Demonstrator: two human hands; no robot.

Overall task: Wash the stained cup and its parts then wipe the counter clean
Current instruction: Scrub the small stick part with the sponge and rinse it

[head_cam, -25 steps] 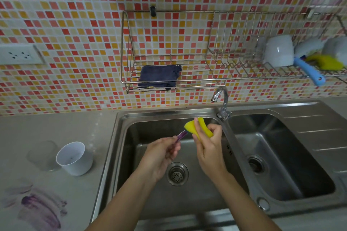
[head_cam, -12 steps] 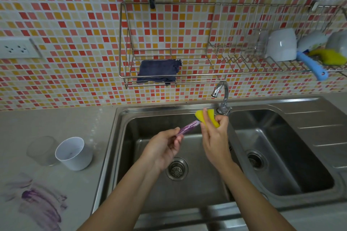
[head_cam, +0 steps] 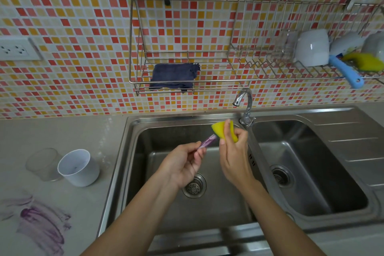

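Now left hand (head_cam: 182,164) pinching purple straw (head_cam: 206,141), right hand (head_cam: 233,155) gripping folded sponge (head_cam: 221,130)

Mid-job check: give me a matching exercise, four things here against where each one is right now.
Things:
1 sponge
2 white cup
3 cloth
4 purple stain

Places:
a on the rack
b in the right hand
c standing on the counter, left of the sink
d smeared on the counter, near edge

Pairs: 1-b, 2-c, 3-a, 4-d
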